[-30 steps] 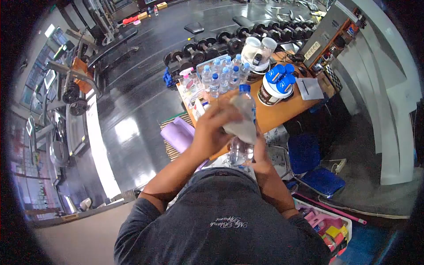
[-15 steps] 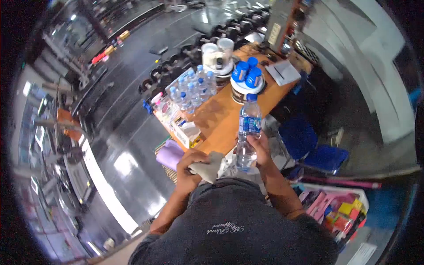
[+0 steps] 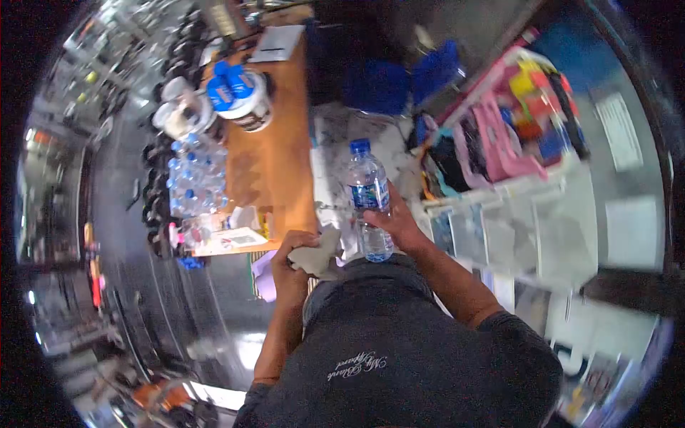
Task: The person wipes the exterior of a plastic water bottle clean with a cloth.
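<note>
My right hand (image 3: 391, 222) is closed around the lower half of a clear plastic water bottle (image 3: 369, 192) with a blue cap and a blue label. The bottle is upright in front of my body. In my left hand (image 3: 291, 260) a crumpled pale grey cloth (image 3: 320, 255) is gripped, its end hanging free to the right. A narrow gap separates the cloth from the bottle. Beyond both hands lies the orange wooden table (image 3: 275, 167).
Several water bottles (image 3: 196, 178) stand grouped on the table's left side. A white tub (image 3: 250, 110) carries blue-lidded containers, with paper (image 3: 278, 43) farther back. Blue chairs (image 3: 378, 85) stand beyond. To the right is a white shelf unit (image 3: 514, 228) topped by a pink basket (image 3: 492, 135).
My view has swung to the right, so the table now sits left and the shelf unit shows more fully. Both hands keep their hold on the bottle and cloth.
</note>
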### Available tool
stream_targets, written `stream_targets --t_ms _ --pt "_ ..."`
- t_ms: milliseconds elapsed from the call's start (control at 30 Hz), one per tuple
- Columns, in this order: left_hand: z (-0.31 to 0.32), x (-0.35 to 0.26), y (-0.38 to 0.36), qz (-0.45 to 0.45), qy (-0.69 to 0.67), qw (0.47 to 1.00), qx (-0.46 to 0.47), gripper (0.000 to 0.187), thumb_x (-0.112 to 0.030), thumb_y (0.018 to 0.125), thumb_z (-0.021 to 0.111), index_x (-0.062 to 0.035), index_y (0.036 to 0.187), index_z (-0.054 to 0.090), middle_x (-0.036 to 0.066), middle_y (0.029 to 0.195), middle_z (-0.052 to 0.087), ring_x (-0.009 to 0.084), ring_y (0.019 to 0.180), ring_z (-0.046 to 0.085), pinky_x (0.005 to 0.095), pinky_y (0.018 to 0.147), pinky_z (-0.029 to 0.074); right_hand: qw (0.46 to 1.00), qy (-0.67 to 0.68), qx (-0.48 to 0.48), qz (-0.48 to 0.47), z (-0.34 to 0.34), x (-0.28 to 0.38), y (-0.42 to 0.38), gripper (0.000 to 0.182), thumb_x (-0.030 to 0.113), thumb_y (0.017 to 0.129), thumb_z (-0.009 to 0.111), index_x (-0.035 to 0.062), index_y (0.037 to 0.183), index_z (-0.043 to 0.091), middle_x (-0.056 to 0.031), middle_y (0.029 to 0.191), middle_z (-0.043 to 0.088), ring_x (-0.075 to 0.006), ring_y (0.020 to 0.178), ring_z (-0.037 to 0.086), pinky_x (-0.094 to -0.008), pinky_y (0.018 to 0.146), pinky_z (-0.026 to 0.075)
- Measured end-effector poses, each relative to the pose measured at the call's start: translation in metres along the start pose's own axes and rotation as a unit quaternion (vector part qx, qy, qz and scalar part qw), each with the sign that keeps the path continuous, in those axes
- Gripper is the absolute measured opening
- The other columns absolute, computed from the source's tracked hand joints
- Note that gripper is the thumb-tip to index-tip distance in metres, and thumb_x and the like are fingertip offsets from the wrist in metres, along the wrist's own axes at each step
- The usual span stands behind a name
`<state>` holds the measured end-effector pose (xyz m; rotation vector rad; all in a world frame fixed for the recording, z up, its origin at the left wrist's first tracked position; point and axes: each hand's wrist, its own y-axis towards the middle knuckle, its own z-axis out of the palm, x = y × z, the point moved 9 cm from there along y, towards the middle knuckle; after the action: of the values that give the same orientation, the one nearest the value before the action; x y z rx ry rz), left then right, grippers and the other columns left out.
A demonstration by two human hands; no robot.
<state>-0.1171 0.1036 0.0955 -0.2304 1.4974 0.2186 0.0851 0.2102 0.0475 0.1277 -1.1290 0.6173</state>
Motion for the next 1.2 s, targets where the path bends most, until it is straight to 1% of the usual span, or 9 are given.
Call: stream_targets --t_ms 200,400,467,600,700,733,833,1067,1200 --pt "0.083 0.015 -0.030 -0.010 -0.047 0.976 0.214 0.042 0.011 0.058 0.063 -0.0007 0.098 0.068 0.009 0.106 0.064 0.0212 0.104 0.062 0.0316 0.095 0.047 0.983 0.021 -0.161 -0.084 -0.047 -0.003 -0.133 0.089 0.010 0.086 0.081 0.0071 0.157 0.027 -0.0127 0.137 0.056 -0.0243 0.119 0.062 -0.0408 0.098 0.055" --pt "0.143 0.020 -0.055 -0.035 0.001 0.944 0.329 0.042 0.011 0.061 0.060 -0.0003 0.101 0.068 0.009 0.109 0.065 0.0200 0.109 0.062 0.0320 0.099 0.047 0.948 0.022 -0.288 -0.133 -0.093 -0.025 -0.225 0.090 0.008 0.085 0.079 0.0088 0.158 0.025 -0.0133 0.128 0.062 -0.0268 0.110 0.068 -0.0426 0.095 0.057" --pt "0.154 0.033 -0.065 -0.103 0.019 0.936 0.335 0.042 0.011 0.067 0.064 -0.0007 0.107 0.068 0.008 0.110 0.067 0.0180 0.108 0.062 0.0311 0.097 0.047 0.938 0.008 -0.322 -0.130 -0.112 -0.039 -0.246 0.088 0.007 0.085 0.080 0.0082 0.156 0.028 -0.0130 0.123 0.064 -0.0276 0.107 0.071 -0.0426 0.095 0.057" --pt "0.169 0.077 -0.087 -0.256 0.011 0.931 0.262 0.040 0.002 0.083 0.072 -0.0013 0.123 0.066 0.005 0.111 0.069 0.0156 0.103 0.064 0.0293 0.093 0.050 0.916 -0.075 -0.367 -0.143 -0.138 -0.048 -0.275 0.085 0.006 0.082 0.085 0.0093 0.150 0.034 -0.0097 0.129 0.061 -0.0207 0.123 0.060 -0.0389 0.106 0.049" --pt "0.199 0.113 -0.099 -0.309 -0.004 0.913 0.265 0.042 -0.010 0.091 0.074 -0.0015 0.130 0.063 0.005 0.108 0.071 0.0161 0.099 0.066 0.0285 0.090 0.051 0.890 -0.140 -0.426 -0.084 -0.163 -0.071 -0.294 0.085 0.019 0.081 0.087 0.0061 0.147 0.035 -0.0119 0.131 0.061 -0.0229 0.121 0.061 -0.0394 0.105 0.048" --pt "0.203 0.137 -0.099 -0.297 0.030 0.912 0.280 0.041 -0.014 0.093 0.071 -0.0017 0.132 0.062 0.006 0.112 0.070 0.0174 0.102 0.065 0.0306 0.091 0.051 0.884 -0.109 -0.437 -0.125 -0.167 -0.067 -0.297 0.088 0.022 0.079 0.088 0.0044 0.147 0.035 -0.0119 0.128 0.062 -0.0229 0.121 0.061 -0.0388 0.105 0.048" --pt "0.217 0.219 -0.107 -0.359 0.043 0.900 0.244 0.043 -0.015 0.094 0.071 -0.0011 0.134 0.061 0.006 0.115 0.069 0.0177 0.105 0.064 0.0321 0.093 0.050 0.876 -0.212 -0.432 -0.041 -0.218 -0.127 -0.300 0.087 0.024 0.079 0.089 0.0040 0.145 0.037 -0.0121 0.127 0.063 -0.0235 0.121 0.062 -0.0392 0.105 0.049" --pt "0.263 0.479 -0.114 -0.407 -0.043 0.892 0.192 0.057 -0.022 0.093 0.075 0.0014 0.141 0.054 0.010 0.126 0.065 0.0208 0.114 0.061 0.0355 0.101 0.048 0.839 -0.234 -0.490 0.019 -0.374 -0.318 -0.262 0.086 0.024 0.077 0.091 0.0021 0.140 0.037 -0.0148 0.128 0.063 -0.0253 0.122 0.062 -0.0413 0.106 0.048" --pt "0.258 0.598 -0.132 -0.413 -0.081 0.895 0.149 0.055 -0.013 0.094 0.074 0.0015 0.142 0.052 0.011 0.128 0.063 0.0199 0.116 0.060 0.0347 0.101 0.048 0.787 -0.255 -0.560 0.040 -0.414 -0.422 -0.249 0.088 0.021 0.077 0.089 0.0025 0.142 0.033 -0.0163 0.126 0.061 -0.0259 0.117 0.062 -0.0410 0.103 0.048"
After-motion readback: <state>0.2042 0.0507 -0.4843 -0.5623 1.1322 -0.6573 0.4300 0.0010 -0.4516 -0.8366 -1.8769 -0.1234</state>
